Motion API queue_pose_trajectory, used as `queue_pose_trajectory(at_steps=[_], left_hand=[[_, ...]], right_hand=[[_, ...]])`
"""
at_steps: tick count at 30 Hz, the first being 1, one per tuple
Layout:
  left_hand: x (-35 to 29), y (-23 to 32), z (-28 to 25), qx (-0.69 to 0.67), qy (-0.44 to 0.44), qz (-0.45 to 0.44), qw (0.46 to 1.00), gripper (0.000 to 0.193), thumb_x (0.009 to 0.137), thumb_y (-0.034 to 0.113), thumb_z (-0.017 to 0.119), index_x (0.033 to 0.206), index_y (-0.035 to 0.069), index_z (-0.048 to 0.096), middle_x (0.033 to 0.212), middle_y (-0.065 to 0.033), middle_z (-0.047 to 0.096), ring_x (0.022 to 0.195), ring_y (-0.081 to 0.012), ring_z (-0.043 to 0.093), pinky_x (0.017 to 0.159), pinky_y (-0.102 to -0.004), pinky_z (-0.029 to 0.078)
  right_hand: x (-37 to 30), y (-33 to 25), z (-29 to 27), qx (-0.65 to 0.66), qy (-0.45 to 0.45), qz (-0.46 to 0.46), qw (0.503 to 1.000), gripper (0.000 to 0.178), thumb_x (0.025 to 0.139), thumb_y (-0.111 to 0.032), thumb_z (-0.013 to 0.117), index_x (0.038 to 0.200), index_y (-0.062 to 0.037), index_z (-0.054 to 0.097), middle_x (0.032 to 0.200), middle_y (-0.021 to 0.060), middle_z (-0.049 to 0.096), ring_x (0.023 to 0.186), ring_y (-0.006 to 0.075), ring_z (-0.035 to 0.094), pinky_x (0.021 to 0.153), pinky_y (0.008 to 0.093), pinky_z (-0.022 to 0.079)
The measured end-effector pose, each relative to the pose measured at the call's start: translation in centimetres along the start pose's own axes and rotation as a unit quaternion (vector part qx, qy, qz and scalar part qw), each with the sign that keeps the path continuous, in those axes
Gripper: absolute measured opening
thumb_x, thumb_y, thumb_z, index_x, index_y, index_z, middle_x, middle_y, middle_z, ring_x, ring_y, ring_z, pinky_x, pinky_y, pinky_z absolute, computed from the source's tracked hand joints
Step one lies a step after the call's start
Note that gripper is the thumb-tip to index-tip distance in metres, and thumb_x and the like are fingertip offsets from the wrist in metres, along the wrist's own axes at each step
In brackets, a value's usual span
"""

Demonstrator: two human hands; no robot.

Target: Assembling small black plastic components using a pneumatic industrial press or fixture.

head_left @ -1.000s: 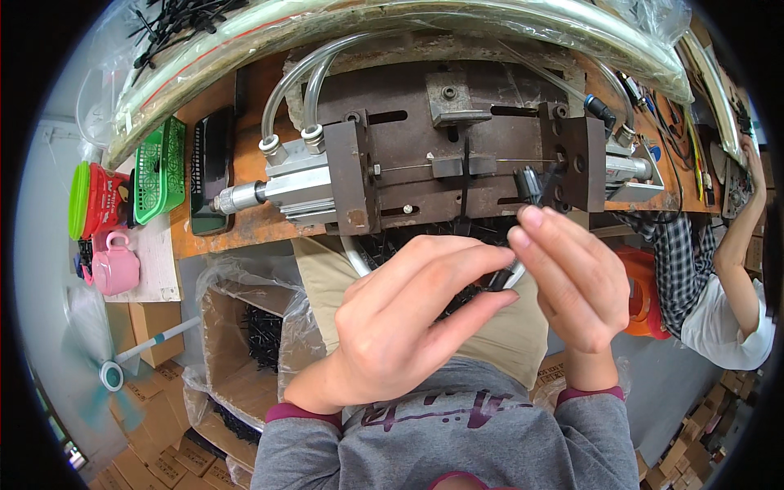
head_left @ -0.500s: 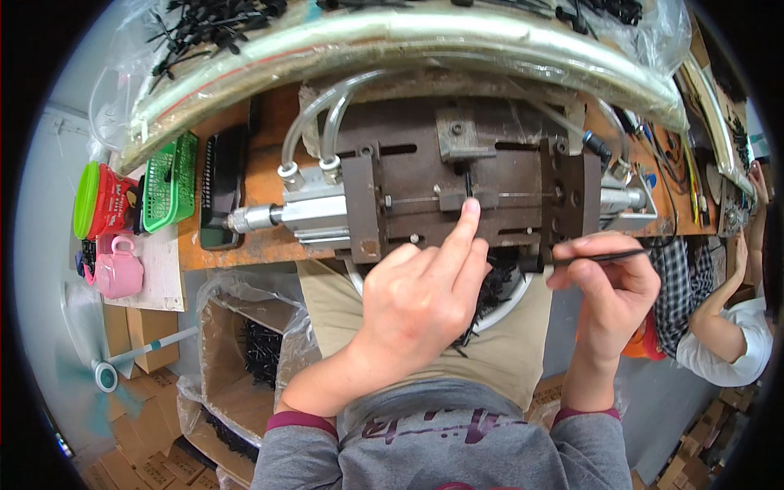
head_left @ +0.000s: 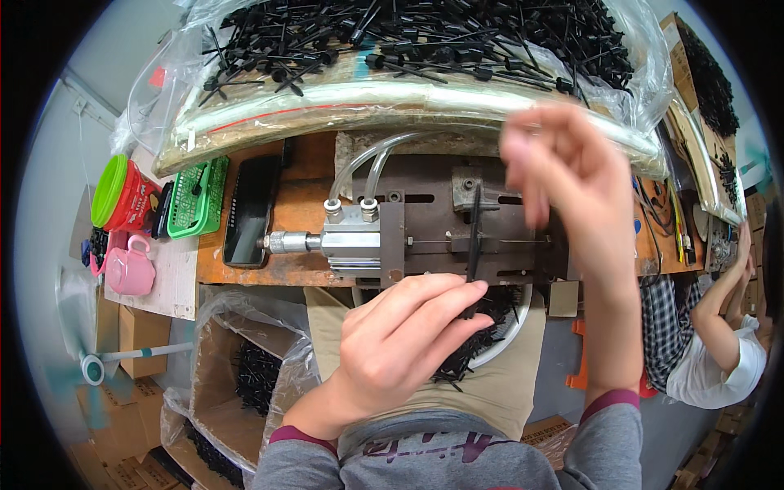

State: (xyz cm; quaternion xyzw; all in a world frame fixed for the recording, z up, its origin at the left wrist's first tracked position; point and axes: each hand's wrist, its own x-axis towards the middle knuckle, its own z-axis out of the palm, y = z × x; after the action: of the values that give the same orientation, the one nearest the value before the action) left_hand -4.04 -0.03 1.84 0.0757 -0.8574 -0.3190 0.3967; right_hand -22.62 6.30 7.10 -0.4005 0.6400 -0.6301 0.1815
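Observation:
My left hand (head_left: pixel 400 339) is closed around a slim black tapered tool (head_left: pixel 474 245) just in front of the brown metal fixture (head_left: pixel 429 214). The tool points away from me, across the middle of the fixture. My right hand (head_left: pixel 563 163) is raised over the right part of the fixture, near the plastic-wrapped tray edge. Motion smears its fingers, and whether they hold anything does not show. Beyond the edge lies a large pile of black stemmed plastic parts (head_left: pixel 457 37). More black parts (head_left: pixel 461 363) sit in a round container at my lap, partly behind my left hand.
On the left are a silver air cylinder (head_left: pixel 354 241) with clear hoses, a phone (head_left: pixel 249 212), a green basket (head_left: pixel 200 196), a red tub (head_left: pixel 131 196) and a pink cup (head_left: pixel 131 269). Below stands a plastic-lined carton (head_left: pixel 233 416). A co-worker's arm (head_left: pixel 719 314) shows at right.
My left hand has drawn back from the fixture's centre and now holds the slim black tool, which was in my right hand. My right hand has moved up and away. The view has shifted.

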Motion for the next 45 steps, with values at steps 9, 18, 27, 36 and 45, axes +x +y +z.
queue_pose_trajectory(at_steps=[9, 18, 27, 36, 45], left_hand=[[-2.3, -1.6, 3.4, 0.108, -0.114, 0.006, 0.988, 0.027, 0.072, 0.007, 0.079, 0.096, 0.001, 0.069, 0.132, -0.0196, 0.061, 0.075, -0.0205, 0.069, 0.067, -0.0285, 0.055], [-1.3, -1.7, 4.3, 0.159, -0.111, 0.03, 0.981, 0.027, 0.067, 0.009, 0.079, 0.091, 0.002, 0.069, 0.127, -0.0175, 0.064, 0.062, -0.0186, 0.064, 0.059, -0.0284, 0.051], [-1.4, -2.2, 4.1, 0.148, -0.117, 0.037, 0.981, 0.025, 0.068, 0.008, 0.079, 0.09, 0.002, 0.069, 0.128, -0.0171, 0.064, 0.06, -0.0186, 0.063, 0.058, -0.0282, 0.05], [-1.4, -2.4, 3.8, 0.135, -0.125, 0.039, 0.982, 0.025, 0.07, 0.01, 0.08, 0.092, 0.003, 0.069, 0.128, -0.0145, 0.065, 0.059, -0.019, 0.063, 0.057, -0.0281, 0.05], [-0.1, 0.2, 1.0, -0.013, -0.201, 0.002, 0.979, 0.036, 0.072, 0.024, 0.084, 0.1, 0.004, 0.071, 0.126, -0.0125, 0.066, 0.071, -0.0182, 0.068, 0.063, -0.0267, 0.055]], right_hand=[[14.7, -3.0, 3.9, -0.491, -0.197, -0.116, 0.841, 0.037, 0.069, -0.023, 0.076, 0.09, 0.0069, 0.072, 0.085, 0.0225, 0.072, 0.081, 0.0317, 0.071, 0.074, 0.0373, 0.057], [17.2, -3.4, 5.2, -0.63, -0.326, -0.067, 0.702, 0.027, 0.066, -0.018, 0.073, 0.082, 0.0042, 0.073, 0.077, 0.0184, 0.071, 0.074, 0.029, 0.071, 0.068, 0.0402, 0.056], [16.8, -2.4, 3.4, -0.597, -0.208, -0.193, 0.75, 0.025, 0.069, -0.011, 0.073, 0.091, 0.0016, 0.073, 0.084, 0.0217, 0.07, 0.083, 0.0347, 0.07, 0.077, 0.0402, 0.055], [15.6, -4.8, -2.4, -0.294, -0.073, -0.071, 0.95, 0.026, 0.078, -0.01, 0.079, 0.095, 0.0076, 0.07, 0.073, 0.0077, 0.067, 0.061, 0.0112, 0.062, 0.058, 0.0246, 0.05], [15.0, -1.7, -5.8, 0.057, -0.039, 0.002, 0.998, 0.009, 0.089, -0.007, 0.07, 0.094, -0.0001, 0.067, 0.078, 0.0031, 0.063, 0.062, 0.0091, 0.059, 0.058, 0.023, 0.048]])
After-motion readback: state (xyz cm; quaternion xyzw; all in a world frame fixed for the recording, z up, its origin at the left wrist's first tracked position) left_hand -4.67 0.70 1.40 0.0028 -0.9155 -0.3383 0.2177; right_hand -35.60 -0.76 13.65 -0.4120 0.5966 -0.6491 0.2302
